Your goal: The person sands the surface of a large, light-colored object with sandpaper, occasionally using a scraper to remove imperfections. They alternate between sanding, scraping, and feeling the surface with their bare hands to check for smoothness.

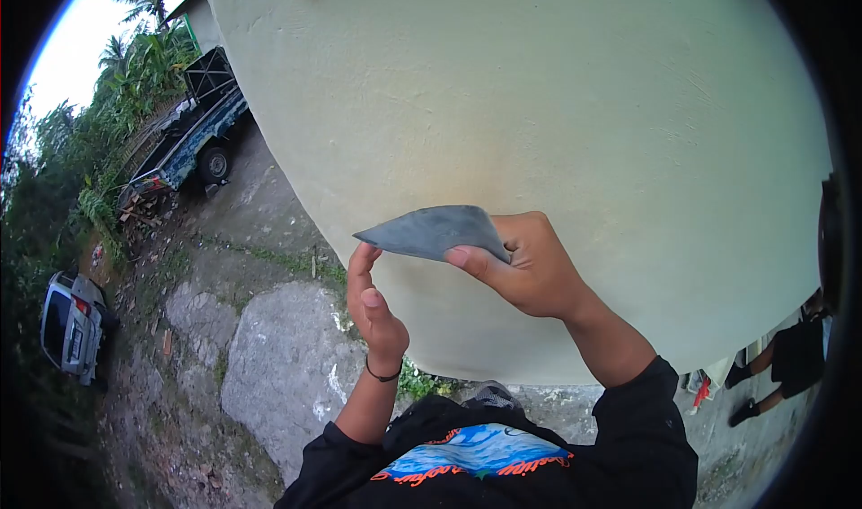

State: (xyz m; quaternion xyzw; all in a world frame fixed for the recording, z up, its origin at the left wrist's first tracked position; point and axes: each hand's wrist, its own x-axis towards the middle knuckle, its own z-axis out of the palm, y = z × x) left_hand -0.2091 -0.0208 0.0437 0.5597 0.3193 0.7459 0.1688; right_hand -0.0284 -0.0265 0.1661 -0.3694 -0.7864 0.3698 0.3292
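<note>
My right hand grips a thin, dark grey sheet that looks like sandpaper by its right end, thumb on the near face. The sheet is bent and tapers to a point on the left. Just under that point is my left hand, its fingers stretched upward and thumb apart, the fingertips right at the sheet's edge. A dark band circles the left wrist. Both hands are in front of a pale plastered wall.
A blue truck or trailer bed stands at the left, with a silver car below it. Cracked concrete ground with weeds runs along the wall. Another person in dark clothes is at the far right.
</note>
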